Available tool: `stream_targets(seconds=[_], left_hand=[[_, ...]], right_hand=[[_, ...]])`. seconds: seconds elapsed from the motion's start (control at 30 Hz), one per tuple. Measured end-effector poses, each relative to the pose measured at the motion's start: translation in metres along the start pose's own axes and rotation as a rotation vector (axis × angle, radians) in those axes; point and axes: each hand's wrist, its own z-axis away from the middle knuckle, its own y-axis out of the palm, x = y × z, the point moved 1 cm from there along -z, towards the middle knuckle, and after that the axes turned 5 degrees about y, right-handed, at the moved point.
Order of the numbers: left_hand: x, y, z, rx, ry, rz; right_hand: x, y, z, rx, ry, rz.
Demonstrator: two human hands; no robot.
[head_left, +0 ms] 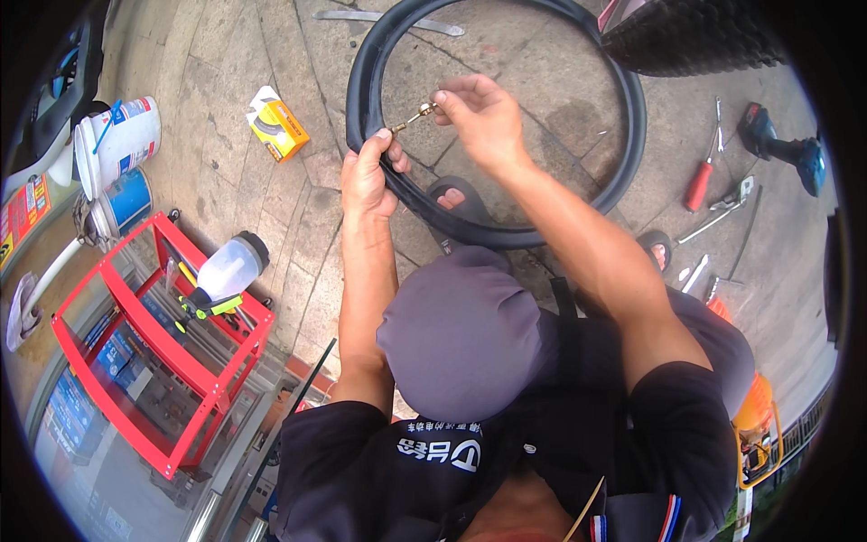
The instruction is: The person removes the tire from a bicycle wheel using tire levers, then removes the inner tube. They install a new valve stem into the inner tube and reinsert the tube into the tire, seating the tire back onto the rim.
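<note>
A black inner tube (631, 117) lies as a ring on the paving. A brass-coloured valve stem (403, 126) sticks out at its left side. My left hand (368, 176) is closed round the tube's left part, thumb and fingers at the foot of the stem. My right hand (486, 122) reaches over the ring and pinches a small brass-coloured fitting (426, 109) at the stem's outer end. Whether the fitting is joined to the stem or only touching it, I cannot tell. My fingertips hide part of it.
A yellow box (282, 134) and a flat metal bar (390, 18) lie nearby. At right are a red-handled screwdriver (698, 187), a ratchet wrench (718, 213) and a cordless power tool (784, 151). A red-framed cart (161, 336) with a spray bottle (229, 273) stands left, near a white bucket (128, 144).
</note>
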Motion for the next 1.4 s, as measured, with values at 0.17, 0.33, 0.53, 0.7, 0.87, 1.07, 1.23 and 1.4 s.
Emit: stream_targets(seconds=[0.17,0.33,0.53,0.7,0.87,1.07,1.23,1.4], left_hand=[[0.001,0.001,0.000,-0.003,-0.007,0.015],[0.004,-0.002,-0.002,-0.015,-0.013,0.051],[0.003,-0.004,-0.002,-0.010,-0.008,0.072],[0.005,-0.006,-0.003,0.011,-0.010,0.080],[0.006,-0.007,-0.002,0.020,-0.008,0.011],[0.006,-0.004,-0.001,0.028,-0.001,-0.028],[0.007,-0.009,-0.002,0.024,-0.021,0.024],[0.007,-0.009,-0.003,0.037,-0.047,0.066]], right_hand=[[0.000,0.002,0.002,0.005,-0.029,0.011],[-0.004,0.006,0.007,-0.004,-0.059,-0.043],[-0.009,0.003,0.007,0.031,0.223,-0.392],[-0.013,-0.002,0.001,0.086,0.252,-0.228],[-0.001,-0.005,0.001,0.040,0.083,0.288],[0.022,-0.004,0.002,0.077,0.042,0.632],[0.018,-0.002,0.003,0.107,-0.051,0.572],[0.010,-0.002,-0.001,0.184,-0.030,0.354]])
